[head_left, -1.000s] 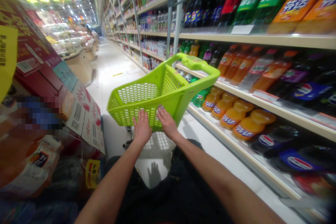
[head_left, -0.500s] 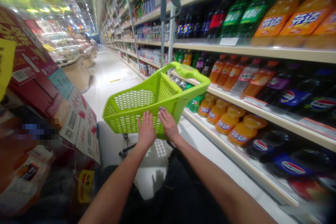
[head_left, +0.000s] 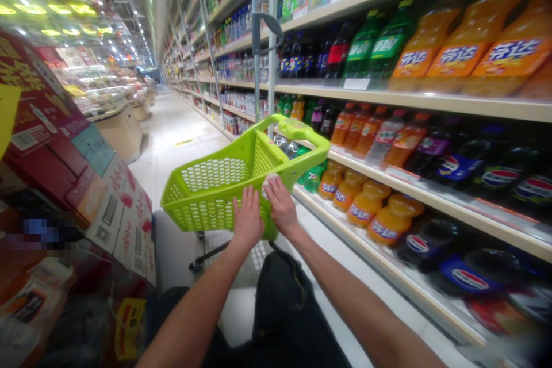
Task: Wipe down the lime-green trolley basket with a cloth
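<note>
A lime-green plastic shopping cart point(head_left: 211, 175) stands in a supermarket aisle in front of me, its basket empty and its handle point(head_left: 302, 129) turned toward the shelves. My left hand point(head_left: 248, 219) lies flat against the basket's near side with the fingers stretched upward. My right hand point(head_left: 280, 204) presses against the same side just to its right, fingers extended, over a small white patch near the rim. Neither hand holds anything.
Shelves of soft-drink bottles point(head_left: 452, 52) run along the right, orange ones point(head_left: 371, 207) low down. Stacked red and white cartons point(head_left: 107, 195) crowd the left. The white aisle floor point(head_left: 172, 132) stretches ahead past round display stands point(head_left: 121, 129).
The cart and both hands have shifted slightly left and lower in the picture as my view tilted up. The hands stay flat on the basket's side.
</note>
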Demonstrator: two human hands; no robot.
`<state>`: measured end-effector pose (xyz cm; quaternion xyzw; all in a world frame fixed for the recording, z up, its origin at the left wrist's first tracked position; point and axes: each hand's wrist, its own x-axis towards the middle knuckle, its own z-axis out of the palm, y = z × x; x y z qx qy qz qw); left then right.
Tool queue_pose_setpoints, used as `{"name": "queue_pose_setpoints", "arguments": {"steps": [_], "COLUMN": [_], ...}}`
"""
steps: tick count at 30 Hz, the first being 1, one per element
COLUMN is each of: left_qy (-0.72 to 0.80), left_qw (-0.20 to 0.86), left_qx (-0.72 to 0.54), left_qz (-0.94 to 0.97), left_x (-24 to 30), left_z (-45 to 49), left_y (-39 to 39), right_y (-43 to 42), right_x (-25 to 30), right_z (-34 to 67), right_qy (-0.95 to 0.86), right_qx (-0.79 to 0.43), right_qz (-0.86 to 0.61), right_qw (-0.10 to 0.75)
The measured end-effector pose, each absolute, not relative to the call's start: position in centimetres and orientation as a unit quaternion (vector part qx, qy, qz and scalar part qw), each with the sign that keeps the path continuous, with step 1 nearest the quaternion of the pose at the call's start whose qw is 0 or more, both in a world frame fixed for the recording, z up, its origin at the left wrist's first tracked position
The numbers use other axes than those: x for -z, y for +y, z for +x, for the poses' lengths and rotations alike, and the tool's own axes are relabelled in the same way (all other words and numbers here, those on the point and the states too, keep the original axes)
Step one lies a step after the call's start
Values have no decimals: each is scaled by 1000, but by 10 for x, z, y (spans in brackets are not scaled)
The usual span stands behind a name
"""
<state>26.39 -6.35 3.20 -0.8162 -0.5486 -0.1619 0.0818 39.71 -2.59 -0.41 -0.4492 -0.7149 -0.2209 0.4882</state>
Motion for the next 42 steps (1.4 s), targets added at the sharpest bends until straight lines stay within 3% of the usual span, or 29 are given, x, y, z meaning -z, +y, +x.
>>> {"name": "queue_pose_setpoints", "arguments": {"steps": [6,16,30,38,42], "left_qy": [-537,-523,-497,-497,-492], "left_qw": [87,71,101,97,99], "left_qx": [163,177,146,157,165], "left_qz": [-823,-831,-849,-848,-849], "left_x": [-24,-41,-19,-41,-45], "left_z": [266,279,272,281,288], "left_y": [-65,-63,-68,-62,-61], "right_y": [-45,-36,-60,-43,-21], "right_x": [37,-59,71,-35,-58], "right_z": [407,455,423,481,498], "right_qy": [-740,-594,-731,-568,-550], "right_qx": [202,310,185,288,293], "right_qz": [-446,-472,-469,-501,-513], "right_qw": [462,573,459,586,591]}}
